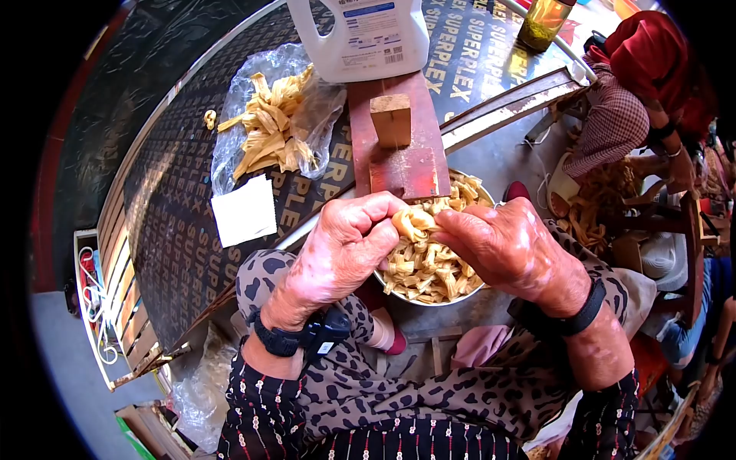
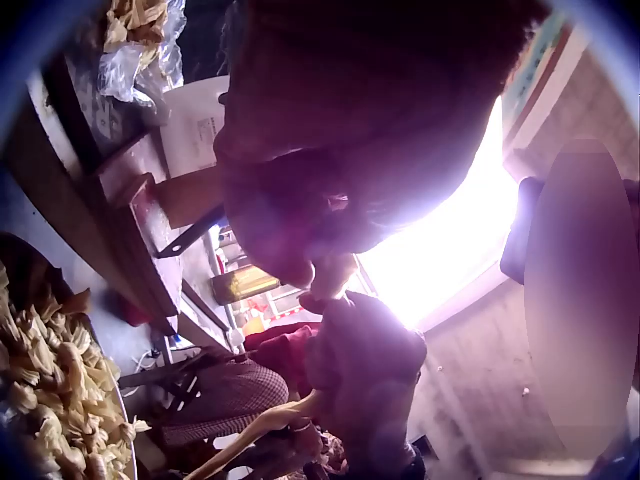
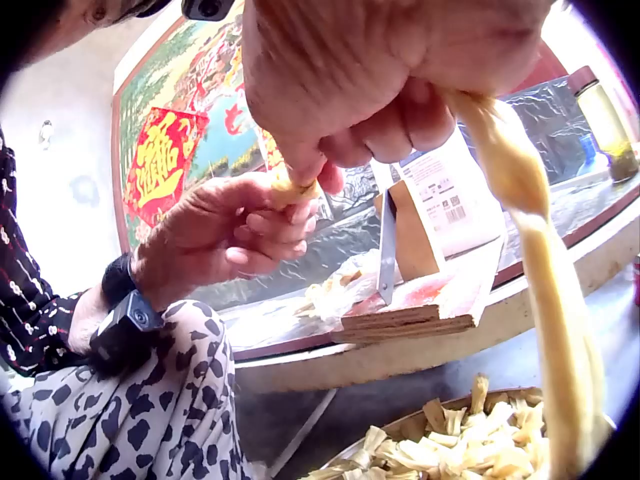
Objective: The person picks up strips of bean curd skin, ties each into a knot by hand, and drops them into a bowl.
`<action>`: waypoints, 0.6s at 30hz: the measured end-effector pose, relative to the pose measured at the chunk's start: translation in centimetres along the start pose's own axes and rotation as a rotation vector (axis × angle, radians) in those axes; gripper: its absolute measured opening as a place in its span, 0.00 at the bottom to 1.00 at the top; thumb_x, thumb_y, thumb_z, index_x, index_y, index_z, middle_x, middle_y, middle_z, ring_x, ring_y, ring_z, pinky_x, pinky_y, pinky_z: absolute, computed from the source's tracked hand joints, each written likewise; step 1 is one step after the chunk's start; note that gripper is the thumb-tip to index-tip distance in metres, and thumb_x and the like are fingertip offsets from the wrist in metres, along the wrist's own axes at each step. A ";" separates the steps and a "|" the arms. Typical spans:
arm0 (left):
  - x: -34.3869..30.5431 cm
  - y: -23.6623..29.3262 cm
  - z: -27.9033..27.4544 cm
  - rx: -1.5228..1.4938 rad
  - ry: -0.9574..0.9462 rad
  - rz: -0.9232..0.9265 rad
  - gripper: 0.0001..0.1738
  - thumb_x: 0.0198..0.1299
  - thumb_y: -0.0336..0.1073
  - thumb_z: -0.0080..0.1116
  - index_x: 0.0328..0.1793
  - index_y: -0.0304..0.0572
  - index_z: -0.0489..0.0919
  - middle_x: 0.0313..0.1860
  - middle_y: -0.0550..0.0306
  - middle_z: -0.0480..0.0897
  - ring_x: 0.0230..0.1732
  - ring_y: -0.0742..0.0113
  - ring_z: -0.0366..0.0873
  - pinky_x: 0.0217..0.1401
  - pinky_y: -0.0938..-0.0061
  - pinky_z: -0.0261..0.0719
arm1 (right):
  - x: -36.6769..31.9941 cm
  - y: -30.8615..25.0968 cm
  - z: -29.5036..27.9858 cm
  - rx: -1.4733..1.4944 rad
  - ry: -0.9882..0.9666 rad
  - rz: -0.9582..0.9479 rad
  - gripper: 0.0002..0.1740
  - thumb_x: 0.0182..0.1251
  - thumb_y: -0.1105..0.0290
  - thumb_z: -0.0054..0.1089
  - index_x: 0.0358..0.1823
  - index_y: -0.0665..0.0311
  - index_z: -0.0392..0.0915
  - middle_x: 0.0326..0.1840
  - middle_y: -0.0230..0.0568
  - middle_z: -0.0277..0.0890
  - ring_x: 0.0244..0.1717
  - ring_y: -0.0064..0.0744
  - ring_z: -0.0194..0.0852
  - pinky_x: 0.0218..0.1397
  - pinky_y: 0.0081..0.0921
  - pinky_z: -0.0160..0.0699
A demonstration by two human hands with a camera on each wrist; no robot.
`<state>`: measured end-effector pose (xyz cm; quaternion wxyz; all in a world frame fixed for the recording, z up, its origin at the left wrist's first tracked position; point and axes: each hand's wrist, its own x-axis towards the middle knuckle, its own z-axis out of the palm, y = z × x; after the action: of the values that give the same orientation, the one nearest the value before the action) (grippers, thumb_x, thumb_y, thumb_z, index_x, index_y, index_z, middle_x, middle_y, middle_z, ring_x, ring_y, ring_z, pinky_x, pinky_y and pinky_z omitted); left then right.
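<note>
Between the two hands is a pale yellow knotted strip (image 1: 415, 222), held above a round bowl (image 1: 484, 285) of similar yellow knotted pieces. The left hand (image 1: 337, 245) pinches one end between thumb and fingers. The right hand (image 1: 514, 249) grips the strip with curled fingers; in the right wrist view a long yellow tail (image 3: 555, 330) hangs from that hand (image 3: 390, 80). Beside the hands, a red-brown board (image 1: 399, 165) carries an upright wooden block (image 1: 391, 121); a flat metal blade (image 3: 388, 250) stands against the block in the right wrist view.
On the dark printed table (image 1: 172, 253) lie a plastic bag (image 1: 224, 165) with loose yellow strips (image 1: 280, 126) and a white paper (image 1: 245, 211). A white jug (image 1: 372, 38) stands at the board's far end, a jar (image 1: 543, 27) at the back right. Another person (image 1: 621, 115) sits at right.
</note>
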<state>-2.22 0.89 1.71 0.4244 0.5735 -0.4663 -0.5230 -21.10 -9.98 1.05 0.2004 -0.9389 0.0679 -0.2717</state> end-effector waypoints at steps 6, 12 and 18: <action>-1.2 -0.1 -0.6 0.102 0.116 0.142 0.08 0.56 0.25 0.48 0.35 0.30 0.79 0.22 0.66 0.75 0.23 0.85 0.67 0.25 0.85 0.66 | -0.3 0.3 -1.0 0.265 -0.075 0.085 0.08 0.58 0.76 0.58 0.26 0.66 0.67 0.16 0.46 0.64 0.19 0.49 0.69 0.20 0.37 0.65; -1.9 0.0 -1.3 -0.173 0.113 -0.013 0.09 0.55 0.25 0.49 0.38 0.28 0.79 0.23 0.62 0.78 0.23 0.81 0.74 0.25 0.86 0.72 | -0.4 0.3 -1.0 0.404 -0.077 0.137 0.09 0.61 0.75 0.58 0.26 0.69 0.69 0.18 0.51 0.65 0.21 0.54 0.67 0.23 0.38 0.65; -0.4 0.1 -1.3 0.364 -0.012 0.323 0.22 0.49 0.34 0.65 0.50 0.31 0.77 0.47 0.48 0.78 0.49 0.62 0.77 0.54 0.72 0.73 | -0.6 0.7 -1.2 0.483 -0.048 0.164 0.06 0.61 0.75 0.58 0.31 0.70 0.73 0.20 0.52 0.68 0.23 0.54 0.68 0.24 0.36 0.66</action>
<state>-0.97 1.23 1.99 0.3896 0.5554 -0.6410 -0.3590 -22.23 -10.88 1.44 0.4419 -0.8612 0.0719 -0.2406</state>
